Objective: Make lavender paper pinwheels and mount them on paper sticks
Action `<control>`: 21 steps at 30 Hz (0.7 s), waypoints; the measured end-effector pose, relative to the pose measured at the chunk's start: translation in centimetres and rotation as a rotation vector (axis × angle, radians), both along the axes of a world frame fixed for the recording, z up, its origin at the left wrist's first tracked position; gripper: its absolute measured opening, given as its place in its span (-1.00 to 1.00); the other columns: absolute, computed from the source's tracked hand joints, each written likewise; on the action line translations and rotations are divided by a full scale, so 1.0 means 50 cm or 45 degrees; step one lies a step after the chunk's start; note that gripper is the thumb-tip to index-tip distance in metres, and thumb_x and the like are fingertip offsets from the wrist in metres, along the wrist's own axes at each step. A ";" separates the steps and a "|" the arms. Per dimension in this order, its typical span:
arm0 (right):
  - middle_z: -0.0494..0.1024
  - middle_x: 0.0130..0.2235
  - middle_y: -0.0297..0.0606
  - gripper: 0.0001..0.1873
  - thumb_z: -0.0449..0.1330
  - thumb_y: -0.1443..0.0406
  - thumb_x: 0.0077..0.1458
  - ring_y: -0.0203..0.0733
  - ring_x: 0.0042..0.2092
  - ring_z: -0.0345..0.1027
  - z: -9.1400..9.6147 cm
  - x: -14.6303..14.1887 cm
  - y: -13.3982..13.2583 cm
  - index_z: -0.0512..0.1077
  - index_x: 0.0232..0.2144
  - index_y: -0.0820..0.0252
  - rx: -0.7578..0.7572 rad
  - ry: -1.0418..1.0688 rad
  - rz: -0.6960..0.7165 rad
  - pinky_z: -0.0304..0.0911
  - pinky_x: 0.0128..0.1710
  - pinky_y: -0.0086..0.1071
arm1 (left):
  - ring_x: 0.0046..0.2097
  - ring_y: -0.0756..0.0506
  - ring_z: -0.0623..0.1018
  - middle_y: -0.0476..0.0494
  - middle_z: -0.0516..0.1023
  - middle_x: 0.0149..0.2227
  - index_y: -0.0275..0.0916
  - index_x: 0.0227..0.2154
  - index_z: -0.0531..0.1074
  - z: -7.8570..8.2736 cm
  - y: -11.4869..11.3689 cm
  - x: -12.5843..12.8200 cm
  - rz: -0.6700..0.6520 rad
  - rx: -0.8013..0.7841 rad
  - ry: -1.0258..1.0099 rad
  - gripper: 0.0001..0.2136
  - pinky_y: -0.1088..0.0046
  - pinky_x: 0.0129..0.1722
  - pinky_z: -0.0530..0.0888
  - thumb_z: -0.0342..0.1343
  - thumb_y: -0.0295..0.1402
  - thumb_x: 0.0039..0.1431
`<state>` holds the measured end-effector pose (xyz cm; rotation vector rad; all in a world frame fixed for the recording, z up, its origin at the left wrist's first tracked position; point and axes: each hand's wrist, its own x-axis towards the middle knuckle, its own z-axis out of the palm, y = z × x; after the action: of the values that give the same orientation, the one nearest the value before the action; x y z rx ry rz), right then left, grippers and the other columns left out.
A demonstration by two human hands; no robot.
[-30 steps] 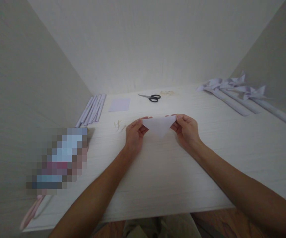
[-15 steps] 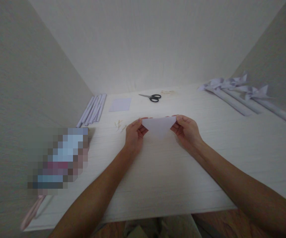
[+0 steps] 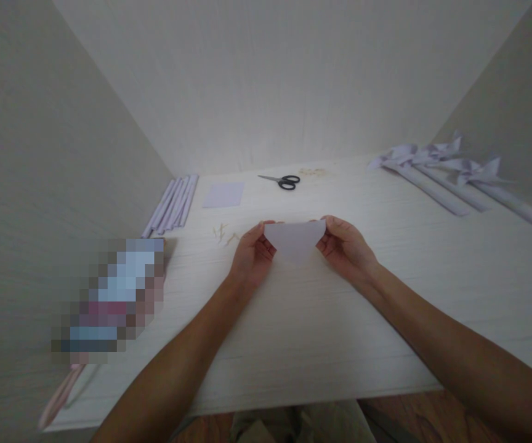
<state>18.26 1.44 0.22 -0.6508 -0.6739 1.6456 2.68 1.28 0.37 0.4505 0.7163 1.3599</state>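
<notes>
Left hand (image 3: 250, 253) is gripping one pale paper (image 3: 295, 240) by its upper left corner; right hand (image 3: 348, 247) is gripping its upper right; paper is hanging between them over white table (image 3: 321, 351).

Pixelation masks an object (image 3: 114, 295) at left, while a paper sheet (image 3: 295, 237), its lower tip blurred, partly hides the left hand (image 3: 250, 251) and right hand (image 3: 350, 245); the right edge crops a paper stick (image 3: 524, 211), and pale scraps (image 3: 220, 232) are too small to identify

3 pale walls (image 3: 270, 80), white tabletop (image 3: 307, 344), brown wood floor (image 3: 420, 413), dim light
</notes>
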 end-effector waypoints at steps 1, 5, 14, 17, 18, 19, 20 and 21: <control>0.50 -0.54 -0.39 -0.86 0.16 0.33 -0.08 -0.44 -0.49 0.35 0.000 0.000 -0.001 0.38 -0.63 0.22 0.005 0.010 0.029 0.31 -0.44 -0.61 | -0.47 0.08 0.48 -0.04 0.51 -0.53 -0.31 -0.59 0.42 0.001 -0.001 0.001 -0.007 -0.017 -0.016 -0.80 0.59 -0.41 0.40 -0.06 -0.46 0.06; 0.49 -0.55 -0.40 -0.82 0.12 0.32 -0.03 -0.45 -0.51 0.34 0.002 0.001 -0.001 0.37 -0.63 0.21 0.017 -0.011 0.092 0.30 -0.46 -0.61 | -0.46 0.06 0.48 -0.04 0.51 -0.52 -0.29 -0.58 0.41 0.000 0.002 -0.001 -0.026 -0.022 -0.004 -0.80 0.55 -0.37 0.41 -0.06 -0.44 0.05; 0.55 -0.38 -0.25 -0.88 0.07 0.29 0.02 -0.27 -0.35 0.41 -0.010 0.001 0.006 0.30 -0.53 0.19 0.004 -0.083 0.066 0.35 -0.26 -0.33 | -0.42 0.04 0.50 -0.10 0.54 -0.47 -0.31 -0.53 0.43 -0.011 0.010 -0.017 0.018 0.110 0.153 -0.84 0.56 -0.36 0.41 -0.02 -0.39 0.03; 0.55 -0.40 -0.24 -0.88 0.04 0.31 0.03 -0.26 -0.35 0.42 -0.010 -0.002 0.004 0.29 -0.52 0.19 -0.037 -0.057 0.090 0.35 -0.27 -0.30 | -0.42 0.04 0.50 -0.10 0.54 -0.47 -0.31 -0.52 0.44 -0.013 0.012 -0.016 0.031 0.125 0.176 -0.86 0.56 -0.37 0.41 0.01 -0.39 0.01; 0.55 -0.41 -0.25 -0.88 0.04 0.31 0.03 -0.26 -0.36 0.42 -0.009 -0.002 0.003 0.29 -0.52 0.19 -0.047 -0.052 0.093 0.35 -0.27 -0.30 | -0.42 0.04 0.50 -0.10 0.54 -0.47 -0.31 -0.52 0.44 -0.014 0.012 -0.016 0.038 0.130 0.183 -0.86 0.56 -0.37 0.40 0.02 -0.38 0.00; 0.54 -0.42 -0.25 -0.88 0.04 0.31 0.03 -0.26 -0.37 0.42 -0.008 -0.002 0.002 0.29 -0.52 0.20 -0.054 -0.051 0.094 0.35 -0.27 -0.30 | -0.42 0.04 0.50 -0.10 0.54 -0.47 -0.31 -0.52 0.44 -0.014 0.013 -0.016 0.043 0.136 0.191 -0.86 0.56 -0.37 0.40 0.02 -0.38 0.00; 0.54 -0.44 -0.26 -0.87 0.04 0.32 0.02 -0.26 -0.38 0.42 -0.006 -0.002 0.001 0.30 -0.53 0.20 -0.058 -0.053 0.092 0.35 -0.28 -0.31 | -0.42 0.04 0.50 -0.10 0.54 -0.48 -0.32 -0.52 0.44 -0.016 0.013 -0.015 0.044 0.142 0.196 -0.86 0.56 -0.38 0.40 0.03 -0.38 -0.01; 0.53 -0.45 -0.27 -0.87 0.05 0.32 0.02 -0.27 -0.39 0.42 -0.004 -0.003 0.000 0.30 -0.54 0.20 -0.063 -0.056 0.094 0.35 -0.28 -0.31 | -0.42 0.04 0.50 -0.10 0.54 -0.49 -0.32 -0.53 0.44 -0.017 0.013 -0.015 0.042 0.147 0.200 -0.86 0.56 -0.38 0.40 0.04 -0.37 -0.01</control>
<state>18.13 1.45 0.00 -0.7064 -0.6980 1.7252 1.92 1.95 -0.46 0.6449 0.7789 1.4128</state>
